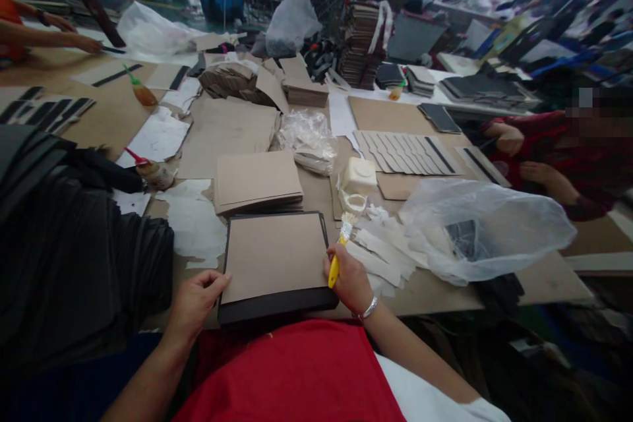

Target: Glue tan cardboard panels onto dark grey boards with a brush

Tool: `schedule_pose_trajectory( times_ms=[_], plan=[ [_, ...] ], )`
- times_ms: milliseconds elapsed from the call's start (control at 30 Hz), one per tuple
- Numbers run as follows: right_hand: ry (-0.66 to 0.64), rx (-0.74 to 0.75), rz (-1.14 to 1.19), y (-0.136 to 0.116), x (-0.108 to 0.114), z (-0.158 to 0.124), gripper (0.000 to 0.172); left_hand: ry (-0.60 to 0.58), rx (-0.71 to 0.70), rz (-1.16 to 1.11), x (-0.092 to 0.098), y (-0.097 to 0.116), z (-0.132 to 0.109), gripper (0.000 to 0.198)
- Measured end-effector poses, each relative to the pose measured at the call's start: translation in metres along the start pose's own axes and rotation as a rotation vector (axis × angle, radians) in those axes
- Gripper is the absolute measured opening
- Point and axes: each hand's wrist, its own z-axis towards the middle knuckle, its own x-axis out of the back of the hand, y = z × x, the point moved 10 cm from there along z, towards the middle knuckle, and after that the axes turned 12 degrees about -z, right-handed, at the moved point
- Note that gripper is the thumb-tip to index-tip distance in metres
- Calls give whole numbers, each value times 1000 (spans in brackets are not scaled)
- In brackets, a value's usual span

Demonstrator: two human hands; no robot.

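A tan cardboard sheet [277,254] lies on a stack of black pieces [281,308] at the table's front edge. My left hand [198,293] pinches the left edge of the sheet, thumb on top. In my right hand [350,277] is a paintbrush [335,269] with a yellow handle, its pale bristles pointing up and away. The same hand's fingers rest at the right edge of the cardboard. Just behind it lies a pile of cut cardboard sheets [258,178]. A cream plastic container [359,175] stands beyond the brush.
Dark fabric pieces [84,257] are heaped at the left. White paper strips [380,257] and a clear plastic bag [489,224] lie to the right. Glue bottles [154,173] stand among the papers. Co-workers' hands [512,138] are at the right and far left.
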Motion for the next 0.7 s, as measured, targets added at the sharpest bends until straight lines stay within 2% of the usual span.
schedule_pose_trajectory(
  times_ms=[100, 200, 300, 400, 467, 533, 600, 700],
  plan=[
    [-38, -6, -41, -1, -3, 2, 17, 8, -39, 40, 1, 9, 1, 36],
    [-55, 11, -109, -4, -3, 2, 19, -20, -115, 124, -1, 26, 1, 33],
    [-62, 30, -226, -6, -3, 5, 21, -102, -168, 282, -6, 40, 4, 30],
    [-70, 41, -349, -7, -1, 8, 25, -129, -218, 507, -2, 50, 7, 26],
    [-72, 61, -401, -9, 5, 10, 28, -122, -329, 636, -2, 63, 5, 20],
    [-71, 101, -424, -12, 16, 14, 32, -169, -511, 728, -13, 79, -3, 28],
    [-32, 129, -397, -15, 36, 22, 36, -291, -676, 819, -35, 86, -14, 40],
    [99, 121, -149, -27, 77, 40, 43, -459, -776, 968, -65, 82, -24, 44]
  ],
)
